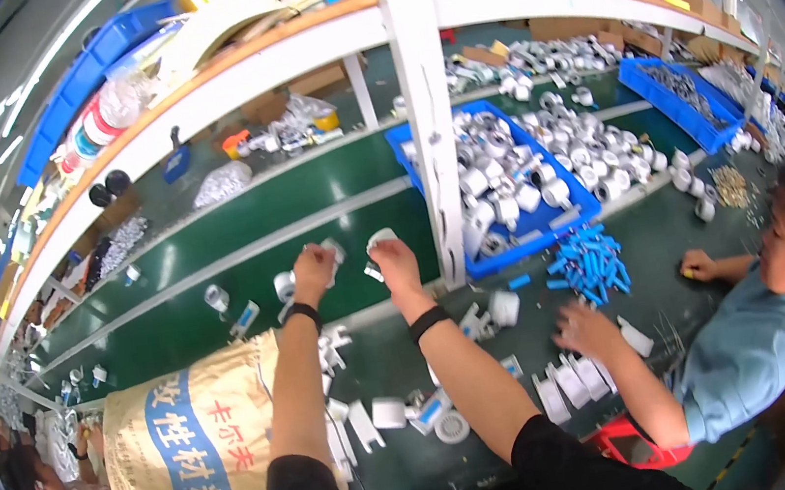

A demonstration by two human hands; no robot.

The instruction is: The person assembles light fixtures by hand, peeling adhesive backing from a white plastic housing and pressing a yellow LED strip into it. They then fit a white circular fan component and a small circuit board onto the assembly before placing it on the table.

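A: Where do we have the parts?
B: In the centre of the frame. Our right hand (399,262) pinches a white round part (381,238) at its fingertips. Our left hand (316,267) has its fingers drawn close, with a pale part (335,250) right at the tips; it is blurred, so we cannot tell whether we grip it.

A: What writing do we see?
B: At lower left, the tan sack (205,438) carries big white characters on a blue band, and red ones beside it.

A: And our edges?
B: The white post (426,122) stands just right of our right hand, with the blue bin (536,242) behind it. The sack lies just beside our left forearm. Leftward, the green belt (349,219) runs on beneath a pale rail (216,259), with only scattered parts on it.
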